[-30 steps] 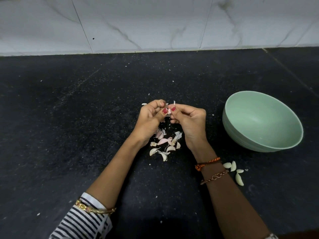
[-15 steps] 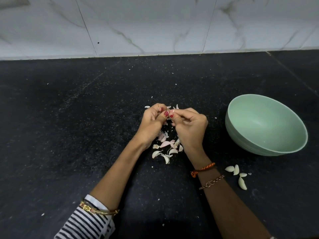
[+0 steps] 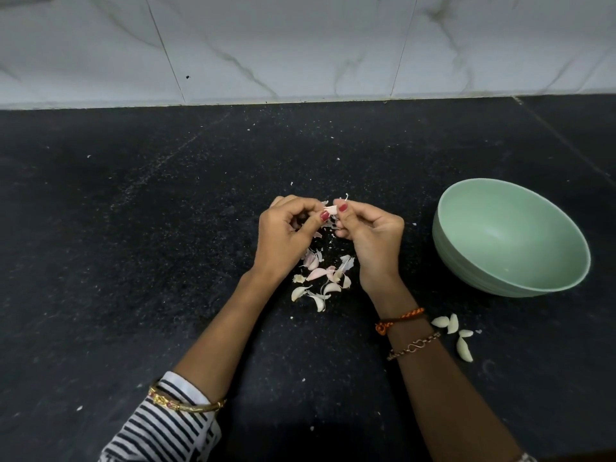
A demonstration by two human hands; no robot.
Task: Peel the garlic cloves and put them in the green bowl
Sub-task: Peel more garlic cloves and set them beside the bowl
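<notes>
Garlic clove point(image 3: 330, 210) sits between my two hands, held up over the black counter point(image 3: 133, 261). My left hand point(image 3: 286, 236) has its fingers curled and its thumb pinches one end. My right hand point(image 3: 370, 235) is curled too and pinches the other end with thumb and finger. Under my hands lies a little heap of pink and white skins point(image 3: 321, 278) on the counter. Four peeled cloves point(image 3: 455, 333) lie just beside my right wrist. Near them, on my right, stands the green bowl point(image 3: 493, 208). I see no cloves inside it.
</notes>
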